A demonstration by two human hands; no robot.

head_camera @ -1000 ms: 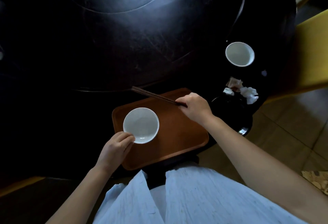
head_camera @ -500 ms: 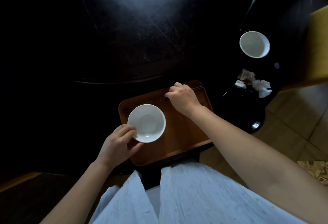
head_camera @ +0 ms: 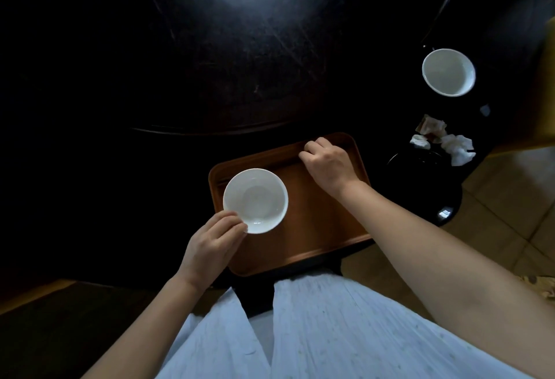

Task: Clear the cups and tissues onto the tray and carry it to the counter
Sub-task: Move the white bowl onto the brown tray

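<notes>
A brown tray [head_camera: 318, 228] lies at the near edge of the dark round table [head_camera: 240, 63]. My left hand [head_camera: 210, 246] pinches the near rim of a white cup [head_camera: 255, 200] over the tray's left part. My right hand [head_camera: 327, 162] rests at the tray's far rim, fingers curled on the right end of dark chopsticks [head_camera: 258, 168] that lie along that rim. A second white cup [head_camera: 449, 72] stands on the table at the far right. Crumpled white tissues [head_camera: 456, 147] lie nearer than it, beside a brownish scrap [head_camera: 432, 126].
A dark plate [head_camera: 420, 159] sits under the tissues at the table's edge. A black stool [head_camera: 444, 210] stands just right of the tray. A yellow chair [head_camera: 548, 78] is at the far right, on a tiled floor [head_camera: 495, 213]. My pale garment fills the bottom.
My right hand has lowered the chopsticks from above the tray's far corner to lie along its far rim. My left hand still holds the white cup.
</notes>
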